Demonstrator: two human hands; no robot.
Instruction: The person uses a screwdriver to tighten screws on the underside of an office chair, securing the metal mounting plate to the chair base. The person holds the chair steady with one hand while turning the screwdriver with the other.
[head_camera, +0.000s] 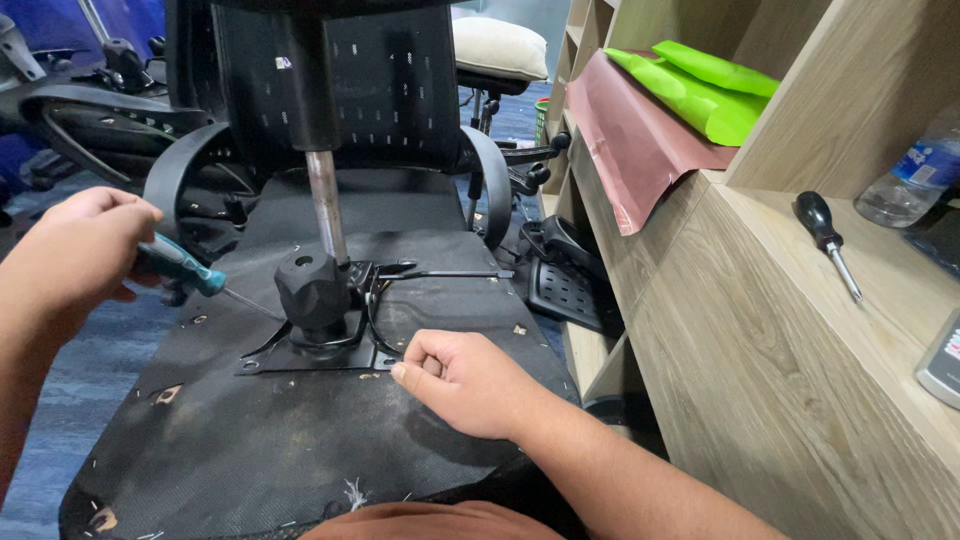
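Looking down from my head, I have an office chair (330, 300) tipped over in front of me, its seat underside facing up and its black backrest (330, 80) standing at the far end. My left hand (75, 250) is clenched round the teal handle of a screwdriver (185, 268), whose thin shaft slants right toward the black mechanism (315, 295) bolted at the seat's middle. My right hand (465, 385) rests on the fabric just near and right of the metal plate (320, 355), fingers curled in and pinched together; whether they pinch a screw or nothing, I cannot tell. The chair looks heavy and stiff, with a steel post (325, 205) rising out of the mechanism, so I judge it will stay put under pressure; the fabric underside is torn and soft, a poor place to grip. I would take hold at the plate's edge or the post, since both are rigid. The screwdriver is light, and its handle seems grippy enough for a firm fist. To the right stands a wooden shelf (760, 330), and on it lie another screwdriver (828, 243), a water bottle (910, 170), and green bags (705, 90) on a pink sheet (630, 140).
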